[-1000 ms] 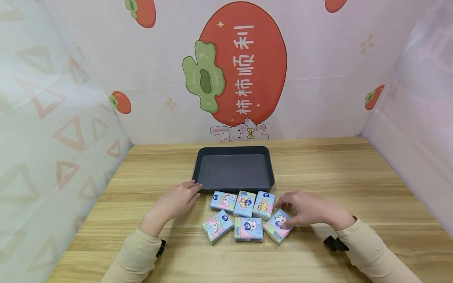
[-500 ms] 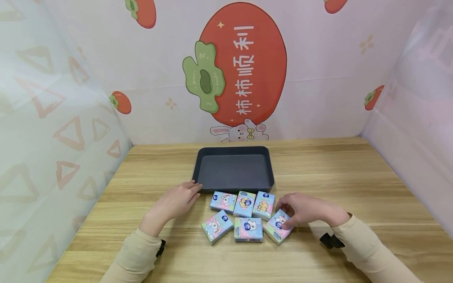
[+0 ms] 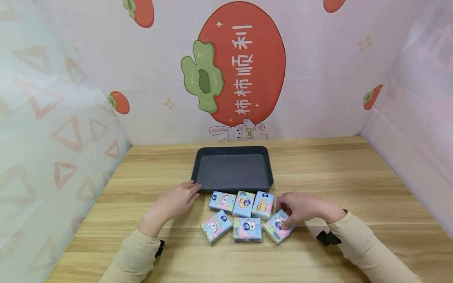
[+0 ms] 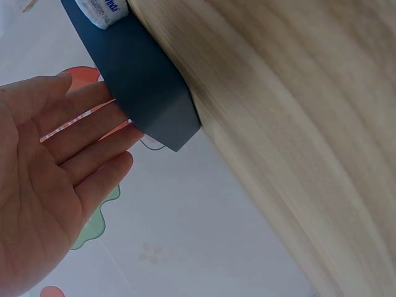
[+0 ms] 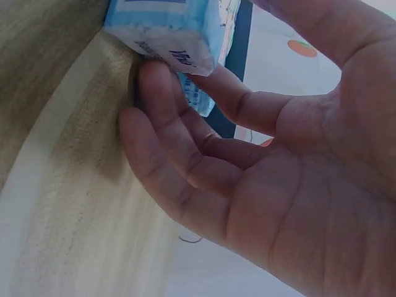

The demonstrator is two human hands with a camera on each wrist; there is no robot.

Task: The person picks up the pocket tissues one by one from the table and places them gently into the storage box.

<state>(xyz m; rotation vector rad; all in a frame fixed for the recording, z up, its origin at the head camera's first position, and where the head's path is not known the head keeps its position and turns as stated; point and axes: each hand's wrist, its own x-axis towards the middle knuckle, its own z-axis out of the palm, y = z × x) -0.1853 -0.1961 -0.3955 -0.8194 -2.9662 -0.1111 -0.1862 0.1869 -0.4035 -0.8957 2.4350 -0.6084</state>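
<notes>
At the near left corner of the dark grey tray (image 3: 231, 173), my left hand (image 3: 177, 200) rests straight fingertips on the rim. The left wrist view shows those fingers (image 4: 86, 133) extended against the tray's outer wall. My right hand (image 3: 306, 208) grips the tissue pack (image 3: 274, 232) at the near right, which lies slanted on the table. Its thumb is on the near side and its fingers are curled at the far side. From the right wrist, the end of that tissue pack (image 5: 167, 46) shows between thumb and index finger, other fingers low at the tabletop.
Several more blue and pink tissue packs lie before the tray: a row of three along its near edge, including a middle pack (image 3: 243, 204), then a slanted pack (image 3: 216, 227) and a straight one (image 3: 247, 230) nearer. A printed cloth wall (image 3: 152, 78) stands behind the wooden table (image 3: 318, 169).
My right wrist and forearm have shifted slightly left, and the right hand has closed in on the near right tissue pack. The left hand and the tray have stayed put.
</notes>
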